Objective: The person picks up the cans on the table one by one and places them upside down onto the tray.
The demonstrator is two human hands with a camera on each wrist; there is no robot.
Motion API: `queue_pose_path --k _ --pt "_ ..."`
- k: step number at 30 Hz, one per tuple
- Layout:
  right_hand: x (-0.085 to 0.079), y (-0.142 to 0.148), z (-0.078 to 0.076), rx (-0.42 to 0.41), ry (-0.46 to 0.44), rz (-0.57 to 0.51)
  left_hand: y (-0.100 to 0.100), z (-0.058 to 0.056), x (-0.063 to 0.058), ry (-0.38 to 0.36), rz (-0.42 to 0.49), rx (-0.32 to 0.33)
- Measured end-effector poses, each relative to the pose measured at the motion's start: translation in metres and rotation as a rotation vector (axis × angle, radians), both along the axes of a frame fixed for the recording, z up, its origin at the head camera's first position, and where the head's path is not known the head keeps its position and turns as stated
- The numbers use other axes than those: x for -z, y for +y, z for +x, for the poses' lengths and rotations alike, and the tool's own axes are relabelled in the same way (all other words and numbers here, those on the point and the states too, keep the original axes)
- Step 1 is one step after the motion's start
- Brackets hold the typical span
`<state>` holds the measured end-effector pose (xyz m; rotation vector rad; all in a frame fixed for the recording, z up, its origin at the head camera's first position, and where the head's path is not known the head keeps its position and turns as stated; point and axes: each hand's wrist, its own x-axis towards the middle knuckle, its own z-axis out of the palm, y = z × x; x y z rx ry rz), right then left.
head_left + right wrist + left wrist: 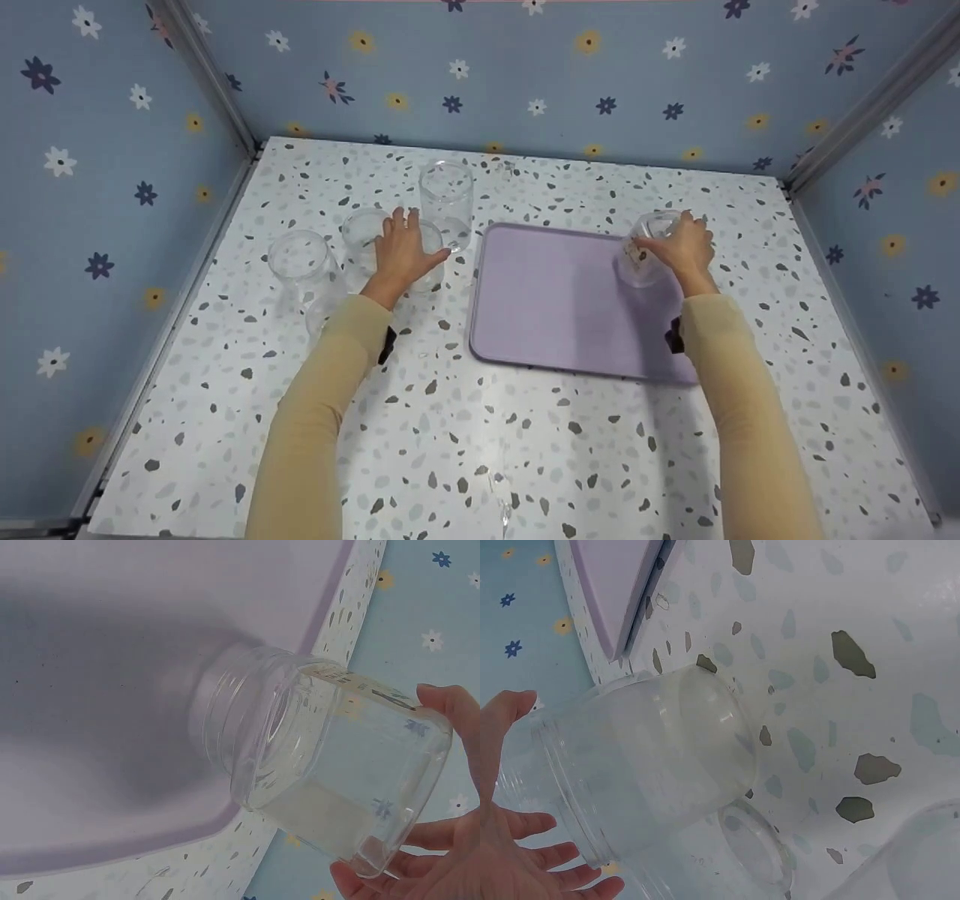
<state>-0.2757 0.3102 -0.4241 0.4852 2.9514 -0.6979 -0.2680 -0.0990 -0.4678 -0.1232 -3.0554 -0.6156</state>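
My right hand grips a clear plastic jar near the right far corner of the lilac tray. In the right wrist view this jar is upside down, its threaded neck toward the tray and a printed label on its side. My left hand is spread over a clear jar left of the tray. The left wrist view shows thumb and fingers apart on either side of that jar; whether they touch it is unclear.
More clear jars stand around the left hand: a tall one behind, another beside it, and one farther left. The left sleeve partly hides another. Flower-patterned panels wall the speckled table at the back and sides.
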Motion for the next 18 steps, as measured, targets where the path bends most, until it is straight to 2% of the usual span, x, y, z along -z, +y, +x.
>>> queue_pose_path --k 8,18 --pt "-0.001 0.008 -0.005 0.034 -0.03 0.05 0.001 -0.001 -0.005 -0.075 -0.039 0.005" --pt "0.0 0.014 -0.01 0.052 -0.051 0.073 0.002 -0.003 -0.007 -0.125 -0.056 0.015"
